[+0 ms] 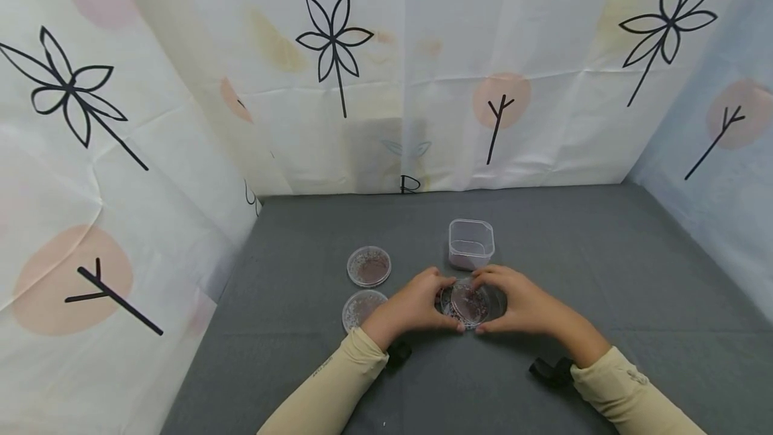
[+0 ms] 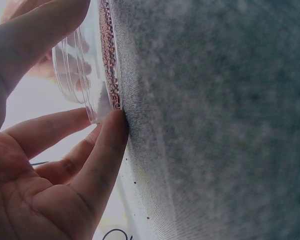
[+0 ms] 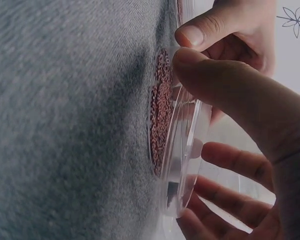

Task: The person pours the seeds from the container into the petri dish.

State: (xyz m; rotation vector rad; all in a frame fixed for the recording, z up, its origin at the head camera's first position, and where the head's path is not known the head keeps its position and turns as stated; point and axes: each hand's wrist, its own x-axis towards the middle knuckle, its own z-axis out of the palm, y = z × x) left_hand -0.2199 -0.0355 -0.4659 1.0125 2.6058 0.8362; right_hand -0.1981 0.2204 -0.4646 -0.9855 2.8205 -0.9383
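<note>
A clear round petri dish point(image 1: 460, 313) filled with small reddish-brown grains stands on the grey cloth. Its clear lid point(image 3: 191, 145) sits over it, tilted and off to one side. My right hand point(image 1: 522, 301) holds the lid, thumb on the near edge and fingertips on the far side. From the left, my left hand point(image 1: 417, 304) grips the dish at its rim. In the left wrist view its fingertips touch the dish of grains point(image 2: 109, 60) and the lid edge point(image 2: 82, 75). The two thumbs almost meet at the front.
Left of the hands lie two more round dishes of grains, a farther one point(image 1: 369, 266) and a nearer one point(image 1: 360, 307) partly hidden by my left wrist. A clear square plastic container point(image 1: 471, 240) stands just behind the hands. Patterned cloth point(image 1: 447, 86) hangs behind the table.
</note>
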